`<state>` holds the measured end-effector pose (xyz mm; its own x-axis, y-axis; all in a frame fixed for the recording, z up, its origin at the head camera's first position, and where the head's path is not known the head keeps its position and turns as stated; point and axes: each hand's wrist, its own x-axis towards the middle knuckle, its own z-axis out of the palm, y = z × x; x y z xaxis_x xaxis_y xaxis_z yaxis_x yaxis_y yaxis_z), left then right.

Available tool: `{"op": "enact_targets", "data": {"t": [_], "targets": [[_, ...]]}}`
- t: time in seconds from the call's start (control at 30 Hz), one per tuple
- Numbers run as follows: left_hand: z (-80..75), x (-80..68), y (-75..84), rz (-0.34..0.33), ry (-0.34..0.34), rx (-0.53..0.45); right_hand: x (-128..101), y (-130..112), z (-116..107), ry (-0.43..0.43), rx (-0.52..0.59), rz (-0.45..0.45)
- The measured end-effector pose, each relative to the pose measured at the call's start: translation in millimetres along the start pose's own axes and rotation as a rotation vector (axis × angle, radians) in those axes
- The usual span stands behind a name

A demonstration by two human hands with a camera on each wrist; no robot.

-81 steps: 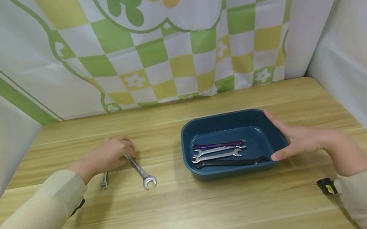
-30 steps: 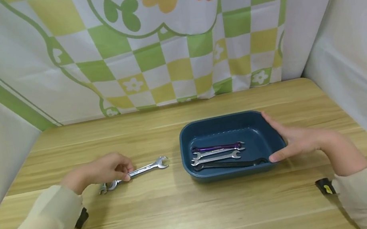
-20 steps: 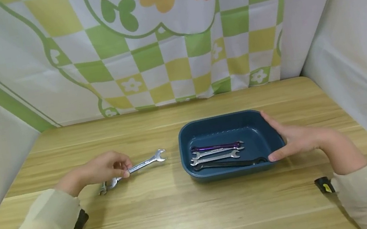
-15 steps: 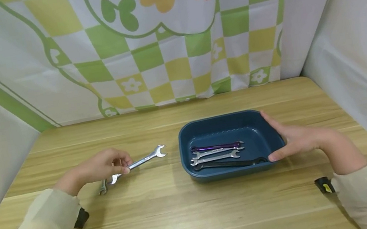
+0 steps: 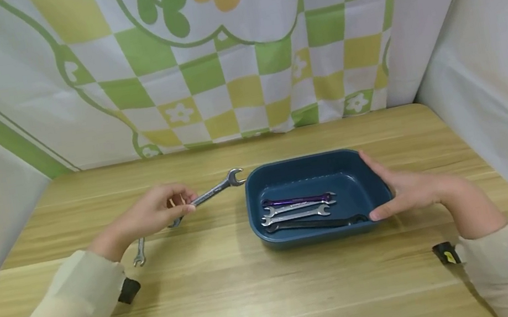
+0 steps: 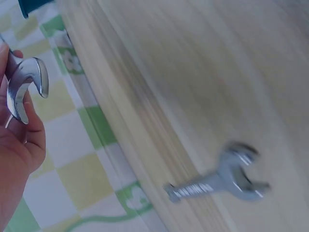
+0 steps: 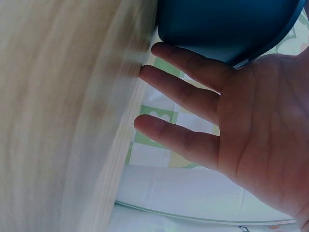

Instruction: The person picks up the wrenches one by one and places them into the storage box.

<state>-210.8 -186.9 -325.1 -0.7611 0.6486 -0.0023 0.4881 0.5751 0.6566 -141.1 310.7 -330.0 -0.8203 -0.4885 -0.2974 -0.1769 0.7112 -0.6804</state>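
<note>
My left hand [image 5: 159, 211] pinches a silver open-end wrench [image 5: 213, 192] between thumb and fingers, its far end tilted up towards the left rim of a dark blue box [image 5: 349, 179]. The jaw at its near end shows in the left wrist view. Another silver wrench [image 5: 140, 253] lies on the table beneath that hand. Across the box's right end spreads my right hand [image 5: 416, 190], thumb on the near corner; its other fingers [image 7: 183, 142] are straight in the right wrist view. Inside the box lie a purple wrench [image 5: 293, 201], two silver wrenches [image 5: 296, 216] and a black wrench [image 5: 315, 223].
A wood-grain table [image 5: 238, 307] carries everything. A green, yellow and white checked cloth [image 5: 200, 75] hangs behind its back edge, with white sheets at both sides. A black strap piece [image 5: 445, 254] juts from the right sleeve, and another [image 5: 128, 290] from the left.
My left hand swung the silver wrench from pointing towards me to pointing right, then lifted it and carried it right, near the box. The right hand stayed at the box.
</note>
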Motion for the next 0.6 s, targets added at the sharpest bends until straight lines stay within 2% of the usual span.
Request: {"op": "enact_targets", "data": {"t": [0.2, 0.43, 0.6], "targets": [[4.7, 13.1, 18.7, 0.039, 0.048, 0.031, 0, 0, -1, 0.000, 0.004, -0.001], [15.7, 30.0, 32.1, 0.057, 0.133, 0.033, 1, 0, -1, 0.003, 0.001, -0.001], [22.0, 37.9, 43.0, 0.102, 0.161, 0.036, 1, -1, 0, 0.004, 0.000, -0.003]]}}
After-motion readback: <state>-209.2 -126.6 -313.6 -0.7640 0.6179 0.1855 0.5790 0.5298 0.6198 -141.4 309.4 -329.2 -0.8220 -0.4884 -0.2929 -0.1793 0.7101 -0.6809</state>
